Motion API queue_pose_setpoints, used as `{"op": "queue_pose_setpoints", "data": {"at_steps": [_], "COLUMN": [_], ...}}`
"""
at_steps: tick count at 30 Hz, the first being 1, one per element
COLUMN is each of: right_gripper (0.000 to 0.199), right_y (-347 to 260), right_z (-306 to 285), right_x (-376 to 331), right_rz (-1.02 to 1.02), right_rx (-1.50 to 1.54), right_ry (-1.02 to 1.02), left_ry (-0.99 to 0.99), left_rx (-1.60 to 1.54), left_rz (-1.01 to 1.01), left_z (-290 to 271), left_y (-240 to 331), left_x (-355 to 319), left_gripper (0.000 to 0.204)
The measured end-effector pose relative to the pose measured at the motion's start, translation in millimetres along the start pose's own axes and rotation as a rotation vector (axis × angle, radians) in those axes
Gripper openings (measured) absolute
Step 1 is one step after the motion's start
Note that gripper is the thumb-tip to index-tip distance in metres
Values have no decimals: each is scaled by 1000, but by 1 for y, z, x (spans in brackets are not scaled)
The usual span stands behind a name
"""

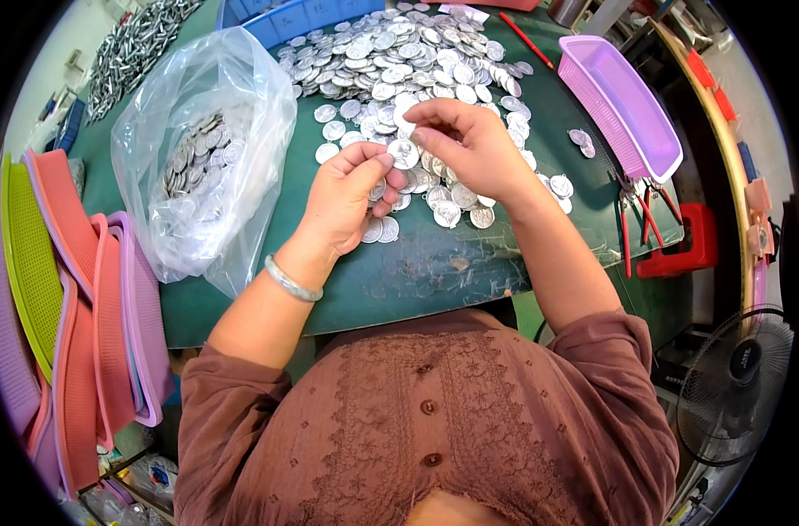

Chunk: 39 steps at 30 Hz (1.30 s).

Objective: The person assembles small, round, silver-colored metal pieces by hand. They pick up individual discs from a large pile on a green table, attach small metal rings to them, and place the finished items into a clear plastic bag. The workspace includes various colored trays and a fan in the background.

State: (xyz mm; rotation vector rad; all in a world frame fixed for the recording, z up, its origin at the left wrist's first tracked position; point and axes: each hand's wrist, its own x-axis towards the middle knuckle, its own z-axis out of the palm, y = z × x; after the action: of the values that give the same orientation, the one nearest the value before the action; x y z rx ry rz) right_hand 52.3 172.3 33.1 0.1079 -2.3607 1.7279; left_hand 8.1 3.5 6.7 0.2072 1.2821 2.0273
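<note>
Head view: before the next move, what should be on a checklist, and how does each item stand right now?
1. Silver medal secured: ok, pinched in the left hand.
2. Right hand unloaded: cannot tell; its fingers are bent close above the medal, and their grip is unclear.
3. Medal's underside inspected: cannot tell, it faces away from the camera.
4. More medals at hand: ok, a large heap lies ahead on the green tabletop.
5. Red-handled pliers in hand: not ok, they lie at the table's right edge.
</note>
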Motion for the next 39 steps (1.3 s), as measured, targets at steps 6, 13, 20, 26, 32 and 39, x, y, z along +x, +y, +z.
{"op": "queue_pose_setpoints", "data": {"at_steps": [6, 13, 20, 26, 32, 39], "right_gripper": [15, 10, 8, 9, 9, 12], "right_y": [5, 4, 7, 5, 8, 4], "right_z": [-1, 2, 3, 7, 10, 11], "right_x": [-8, -10, -9, -11, -11, -12], "right_rz": [125, -16, -297, -355, -461, -554], "right_rx": [117, 40, -131, -152, -212, -449], "right_ry": [-48, 1, 42, 65, 92, 87], "left_ry": [-4, -9, 31, 19, 18, -57], "left_rx": [-51, 25, 63, 73, 86, -18], "left_rz": [88, 182, 174, 165, 139, 109], "left_z": [-2, -3, -2, -2, -2, -2], "left_y": [-3, -7, -7, -8, -6, -3], "left_x": [2, 3, 3, 4, 3, 0], "left_gripper": [7, 9, 10, 16, 22, 32]}}
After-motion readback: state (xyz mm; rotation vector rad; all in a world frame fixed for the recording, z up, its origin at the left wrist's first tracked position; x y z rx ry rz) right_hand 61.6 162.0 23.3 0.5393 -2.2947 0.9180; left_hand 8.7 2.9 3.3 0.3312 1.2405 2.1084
